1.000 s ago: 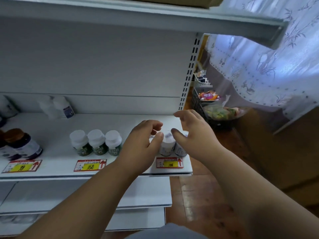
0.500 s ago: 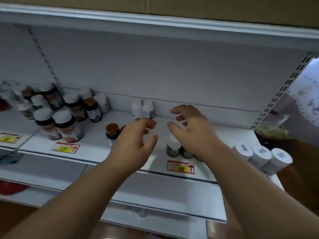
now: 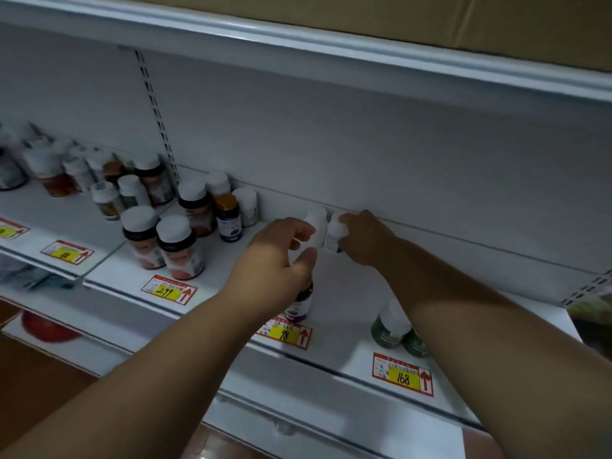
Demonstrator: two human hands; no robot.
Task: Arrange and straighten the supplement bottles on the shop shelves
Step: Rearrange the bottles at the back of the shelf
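Hands reach to the back of the white shelf [image 3: 347, 293], where two small white bottles stand side by side against the rear panel. The left hand [image 3: 281, 256] curls its thumb and fingers round the left white bottle [image 3: 317, 223], hiding most of the bottle's body. The right hand [image 3: 367, 238] grips the right white bottle [image 3: 335, 235] at its cap; only a sliver of blue on its label shows. Below the left wrist a dark purple-labelled bottle [image 3: 299, 304] is half covered, its cap out of sight. The right forearm crosses the green bottles [image 3: 390, 326] near the shelf's front edge, so their number cannot be told. Price tags [image 3: 402, 379] read 168, 98 and 299; a fourth is blurred. Further left, bottles with white caps [image 3: 178, 246] cluster in rows, and those at the far edge smear into blur. A cardboard box [image 3: 430, 18] on the top shelf is cut off by the frame.
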